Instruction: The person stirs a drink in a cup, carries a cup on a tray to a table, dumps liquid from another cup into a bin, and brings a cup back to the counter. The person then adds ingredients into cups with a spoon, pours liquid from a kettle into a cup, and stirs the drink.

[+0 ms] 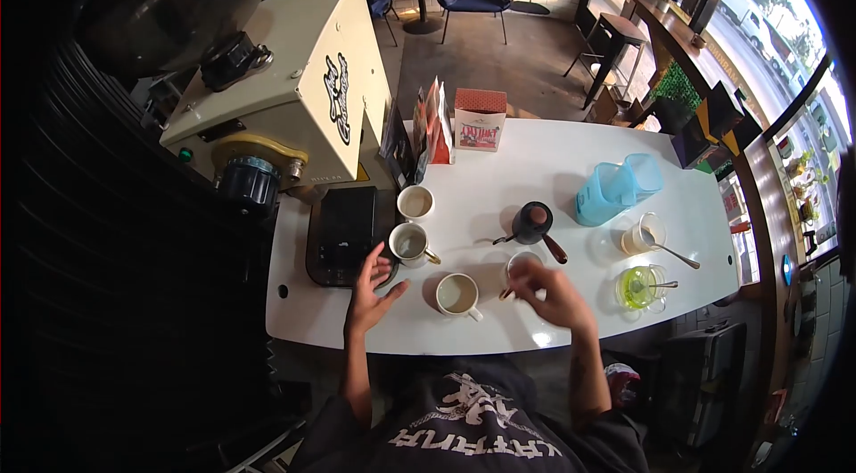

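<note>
My left hand (372,292) is open, fingers spread, just beside a mug (412,243) with its handle toward the right. It holds nothing. My right hand (551,296) is over the near side of a clear glass (522,266), its fingers bent together and somewhat blurred. Whatever lies between those fingers cannot be made out. Between my hands stands a pale mug (457,295) with a little cloudy liquid inside. Behind the left mug is another light cup (415,203). A small dark pot (532,222) with a brown handle stands beyond the glass.
A cream grinder (334,81) rises at the left, with a black scale-like platform (348,223) below. Bags (437,130) and a red-topped box (481,121) stand at the back. To the right are blue pitchers (602,195), a glass with a spoon (644,234) and a green drink (638,287).
</note>
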A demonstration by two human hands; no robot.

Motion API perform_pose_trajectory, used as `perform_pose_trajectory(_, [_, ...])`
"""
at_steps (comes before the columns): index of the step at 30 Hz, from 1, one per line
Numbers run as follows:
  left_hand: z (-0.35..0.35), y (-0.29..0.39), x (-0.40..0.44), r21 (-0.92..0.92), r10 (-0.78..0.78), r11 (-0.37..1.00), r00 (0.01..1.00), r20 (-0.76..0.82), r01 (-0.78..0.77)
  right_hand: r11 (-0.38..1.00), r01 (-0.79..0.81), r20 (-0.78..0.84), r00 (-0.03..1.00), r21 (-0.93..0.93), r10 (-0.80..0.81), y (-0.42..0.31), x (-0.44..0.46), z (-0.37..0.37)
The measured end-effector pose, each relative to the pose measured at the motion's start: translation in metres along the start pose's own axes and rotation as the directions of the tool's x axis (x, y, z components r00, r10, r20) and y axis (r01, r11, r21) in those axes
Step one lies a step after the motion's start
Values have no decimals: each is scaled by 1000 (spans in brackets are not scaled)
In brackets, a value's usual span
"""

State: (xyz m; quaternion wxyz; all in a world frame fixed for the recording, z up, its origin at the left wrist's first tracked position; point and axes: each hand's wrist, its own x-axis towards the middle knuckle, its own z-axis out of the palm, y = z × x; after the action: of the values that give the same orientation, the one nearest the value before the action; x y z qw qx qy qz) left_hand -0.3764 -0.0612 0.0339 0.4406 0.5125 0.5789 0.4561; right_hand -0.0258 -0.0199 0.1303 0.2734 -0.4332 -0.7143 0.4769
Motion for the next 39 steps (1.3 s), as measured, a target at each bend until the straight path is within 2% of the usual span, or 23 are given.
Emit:
perform_pose_trajectory(1, [3, 6, 6, 70, 41, 997, 998, -37, -38, 993, 44, -33, 998, -108, -47, -13, 19, -8])
perform_pose_trajectory(2, [7, 5, 12, 72, 49, 996, 998, -35, -46, 988, 98, -47, 993, -118, -104, -30, 42, -12])
perform_pose_trajectory(3, [13, -1, 21, 123, 159, 981, 986, -50, -152, 978, 167, -27, 985, -125, -172, -29, 67, -12])
perform_pose_trajectory(4, [18, -2, 27, 176, 267, 951, 962, -60, -253, 971, 170, 31, 985, -171, -167, -33, 93, -10])
perform_pose_trajectory(5, [20, 2, 32, 264, 240, 939, 970, -43, -221, 960, 175, 89, 983, -217, -159, -34, 117, -4])
perform_pose_trajectory(7, [27, -4, 42, 325, 275, 913, 960, -47, -245, 851, 327, 186, 944, -412, -273, -7, 163, 17])
perform_pose_trajectory(8, [30, -6, 46, 386, 299, 886, 953, -50, -258, 819, 331, 275, 936, -468, -221, 5, 184, 28])
perform_pose_trajectory(10, [37, -2, 50, 381, 293, 890, 954, -64, -248, 766, 357, 380, 911, -535, -159, 22, 217, 52])
perform_pose_trajectory(12, [40, 0, 55, 391, 220, 903, 973, -64, -179, 699, 345, 426, 903, -627, -63, 33, 239, 73])
perform_pose_trajectory(14, [39, -1, 56, 387, 234, 902, 970, -67, -191, 714, 306, 415, 910, -630, -23, 45, 252, 88])
perform_pose_trajectory(15, [39, -3, 56, 384, 216, 907, 974, -71, -173, 703, 266, 381, 924, -660, 8, 76, 268, 104])
perform_pose_trajectory(17, [39, -1, 55, 393, 192, 907, 979, -63, -153, 734, 301, 428, 904, -609, -16, 95, 281, 111])
perform_pose_trajectory(18, [38, 2, 55, 398, 196, 905, 978, -68, -154, 751, 243, 443, 894, -614, 73, 83, 279, 108])
perform_pose_trajectory(20, [39, 6, 54, 433, 240, 881, 969, -59, -192, 735, 284, 455, 890, -615, 37, 83, 281, 111])
perform_pose_trajectory(24, [40, 7, 55, 372, 179, 917, 981, -71, -140, 670, 401, 514, 857, -625, -32, 85, 285, 109])
perform_pose_trajectory(28, [41, 1, 56, 378, 197, 912, 978, -67, -158, 602, 442, 501, 862, -665, -78, 81, 272, 98])
perform_pose_trajectory(30, [42, 9, 55, 402, 189, 904, 980, -67, -147, 500, 435, 520, 853, -749, 37, 66, 267, 84])
perform_pose_trajectory(31, [43, 4, 57, 405, 186, 903, 980, -68, -144, 478, 430, 508, 860, -766, 39, 65, 265, 77])
perform_pose_trajectory(35, [42, 7, 69, 423, 155, 896, 988, -19, -132, 445, 339, 449, 877, -829, 169, 75, 268, 50])
perform_pose_trajectory(39, [55, 3, 98, 330, 164, 926, 983, 86, -183, 407, 233, 359, 894, -883, 269, 83, 271, 22])
